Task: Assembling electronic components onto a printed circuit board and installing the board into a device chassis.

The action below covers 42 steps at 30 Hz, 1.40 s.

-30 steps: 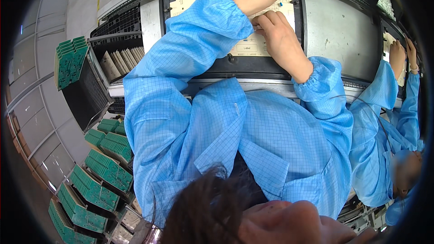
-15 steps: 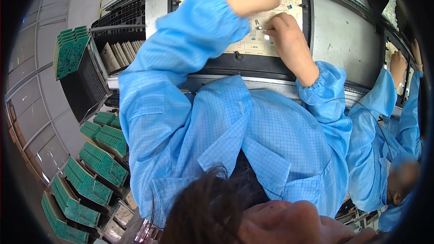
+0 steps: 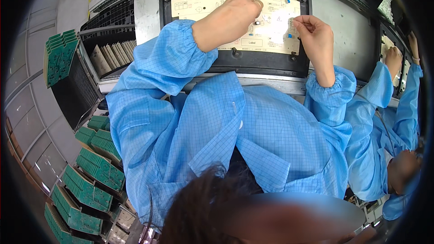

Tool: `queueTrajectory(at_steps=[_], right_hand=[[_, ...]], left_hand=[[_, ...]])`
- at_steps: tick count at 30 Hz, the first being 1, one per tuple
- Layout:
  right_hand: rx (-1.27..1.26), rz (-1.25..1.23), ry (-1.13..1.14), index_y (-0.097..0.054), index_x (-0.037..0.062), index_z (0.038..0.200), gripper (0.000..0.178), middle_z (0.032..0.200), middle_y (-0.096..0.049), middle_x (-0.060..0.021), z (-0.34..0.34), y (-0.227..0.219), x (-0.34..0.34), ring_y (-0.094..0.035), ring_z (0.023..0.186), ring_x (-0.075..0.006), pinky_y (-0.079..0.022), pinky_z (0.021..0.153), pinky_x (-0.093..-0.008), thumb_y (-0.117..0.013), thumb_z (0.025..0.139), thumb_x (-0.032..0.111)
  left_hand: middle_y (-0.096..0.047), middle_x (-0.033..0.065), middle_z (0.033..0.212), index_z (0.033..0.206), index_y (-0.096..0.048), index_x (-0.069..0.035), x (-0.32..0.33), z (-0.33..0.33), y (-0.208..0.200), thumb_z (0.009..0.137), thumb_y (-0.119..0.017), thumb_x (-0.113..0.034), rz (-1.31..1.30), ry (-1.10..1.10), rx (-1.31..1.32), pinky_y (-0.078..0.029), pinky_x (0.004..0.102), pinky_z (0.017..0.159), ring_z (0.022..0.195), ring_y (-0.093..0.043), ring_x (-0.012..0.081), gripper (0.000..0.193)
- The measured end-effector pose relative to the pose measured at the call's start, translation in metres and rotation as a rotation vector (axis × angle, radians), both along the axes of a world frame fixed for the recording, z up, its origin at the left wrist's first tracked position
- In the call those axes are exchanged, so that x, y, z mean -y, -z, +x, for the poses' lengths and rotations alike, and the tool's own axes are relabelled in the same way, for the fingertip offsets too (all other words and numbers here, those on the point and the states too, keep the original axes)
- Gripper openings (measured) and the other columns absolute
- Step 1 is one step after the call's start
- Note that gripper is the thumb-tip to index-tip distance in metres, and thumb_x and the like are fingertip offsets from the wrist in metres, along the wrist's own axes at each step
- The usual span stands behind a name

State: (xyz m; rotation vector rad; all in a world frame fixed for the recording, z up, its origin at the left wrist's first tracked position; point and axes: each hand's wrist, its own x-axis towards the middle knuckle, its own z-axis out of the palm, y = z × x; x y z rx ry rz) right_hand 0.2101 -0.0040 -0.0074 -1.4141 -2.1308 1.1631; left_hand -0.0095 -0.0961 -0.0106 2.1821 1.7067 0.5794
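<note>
I see the left hand (image 3: 230,18) over the middle of the cream board (image 3: 194,14), fingers bent downward; I cannot tell whether they grip anything; the right hand (image 3: 316,36) pinches thumb and fingertips together by the board's right edge, any part between them too small to tell; a stretch of board separates the hands; the board lies inside a black frame (image 3: 253,64); rightward, a wide metal table (image 3: 346,36) spans the gap to a second frame (image 3: 385,27).
</note>
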Motion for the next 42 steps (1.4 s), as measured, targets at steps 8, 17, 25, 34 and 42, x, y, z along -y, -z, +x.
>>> queueTrajectory(at_steps=[8,17,25,34,42], right_hand=[[-0.029,0.069,0.043,-0.071,-0.0057,0.100,0.020,0.084,-0.073,-0.0091,-0.004,0.003,-0.001,-0.065,0.070,-0.0098,-0.053,0.065,-0.0240,-0.071,0.084,0.007],[0.224,0.345,-0.018,-0.070,0.0015,0.101,0.018,0.080,-0.072,-0.0137,-0.010,-0.002,0.015,-0.069,0.069,-0.0186,-0.053,0.064,-0.0308,-0.067,0.085,0.009],[-0.322,1.167,-0.528,-0.062,-0.0030,0.090,0.008,0.074,-0.065,-0.0208,-0.116,-0.055,-0.080,-0.061,0.066,-0.0423,-0.051,0.065,-0.0449,-0.061,0.083,0.002],[0.250,0.904,-0.550,-0.070,-0.0010,0.080,0.011,0.083,-0.068,-0.0255,-0.173,0.011,-0.178,-0.069,0.082,-0.0397,-0.055,0.074,-0.0450,-0.061,0.079,0.005],[0.167,0.781,-0.418,-0.070,-0.0026,0.083,0.011,0.086,-0.068,-0.0285,-0.167,-0.005,-0.158,-0.068,0.084,-0.0429,-0.057,0.074,-0.0465,-0.061,0.077,0.002]], left_hand=[[-0.070,0.0167,0.081,0.100,-0.070,0.001,0.011,0.011,-0.022,0.087,-0.066,-0.010,-0.003,-0.253,0.291,-0.053,0.0359,0.067,0.070,-0.067,0.0282,0.018],[-0.073,0.0140,0.083,0.099,-0.073,0.001,0.020,0.013,-0.025,0.086,-0.069,-0.010,-0.141,-0.373,0.469,-0.054,0.0297,0.068,0.074,-0.069,0.0183,0.017],[-0.071,0.0227,0.085,0.098,-0.072,0.004,0.014,0.028,-0.015,0.083,-0.063,-0.006,-0.011,-0.386,0.403,-0.055,0.0392,0.074,0.076,-0.070,0.0345,0.021],[-0.069,0.0230,0.078,0.092,-0.071,0.005,-0.030,0.082,0.019,0.082,-0.061,-0.005,0.021,-0.321,0.336,-0.056,0.0403,0.072,0.074,-0.069,0.0372,0.017],[-0.066,0.0285,0.078,0.082,-0.070,0.008,-0.028,0.087,0.013,0.078,-0.060,-0.004,0.028,-0.305,0.379,-0.054,0.0473,0.076,0.077,-0.066,0.0432,0.017]])
